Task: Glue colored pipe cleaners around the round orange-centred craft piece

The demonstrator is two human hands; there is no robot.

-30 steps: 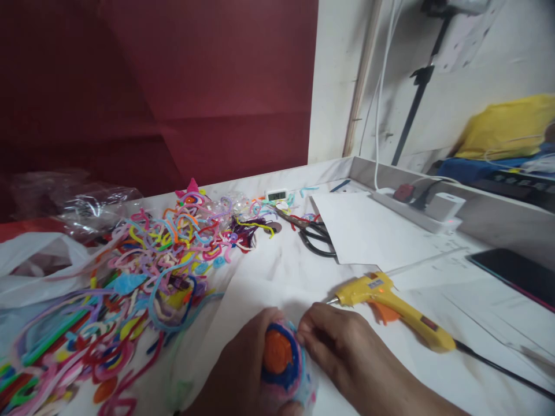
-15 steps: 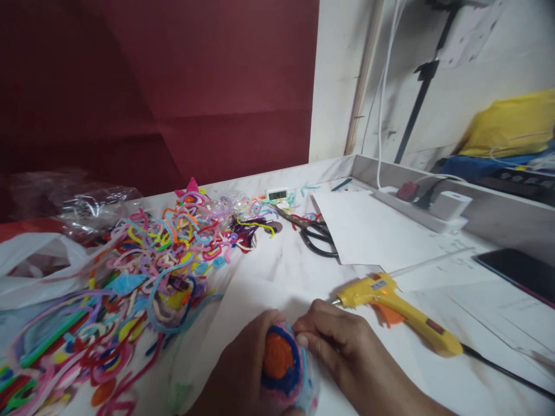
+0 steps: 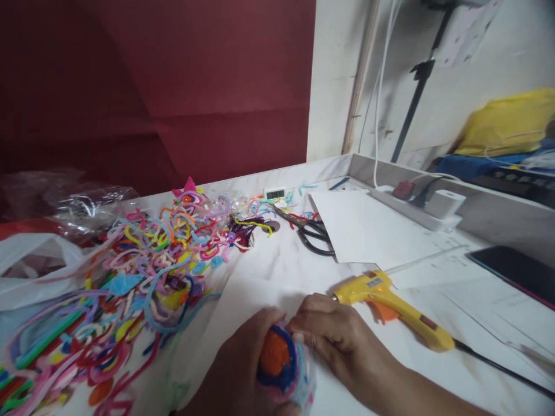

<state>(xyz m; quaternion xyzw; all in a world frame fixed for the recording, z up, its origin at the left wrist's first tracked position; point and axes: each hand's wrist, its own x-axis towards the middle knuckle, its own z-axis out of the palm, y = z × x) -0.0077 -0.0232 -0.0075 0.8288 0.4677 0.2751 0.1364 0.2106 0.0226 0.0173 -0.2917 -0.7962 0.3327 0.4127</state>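
A small rounded craft piece [image 3: 276, 357], with an orange centre ringed in dark blue and pink and pale blue around it, sits low in the view. My left hand [image 3: 236, 361] is wrapped round its left side, the thumb along the top. The fingers of my right hand [image 3: 336, 332] are pinched together against its upper right edge; whatever may be between the fingertips is too small to make out. A sheet of white paper [image 3: 243, 294] lies beneath. Just beyond my right hand rests a yellow hot glue gun [image 3: 392, 303], its nozzle near my knuckles.
Tangled colourful pipe cleaners [image 3: 173, 248] heap up on the left, beside a white plastic bag [image 3: 39, 266]. Black-handled scissors [image 3: 315, 238] lie partly under paper [image 3: 368, 225]. A small digital display [image 3: 274, 194], a power strip [image 3: 416, 209] and a phone [image 3: 514, 271] are farther off.
The whole scene has shifted slightly left as the camera turned. Both hands stay on the craft piece, with the right fingers still pinched at its edge.
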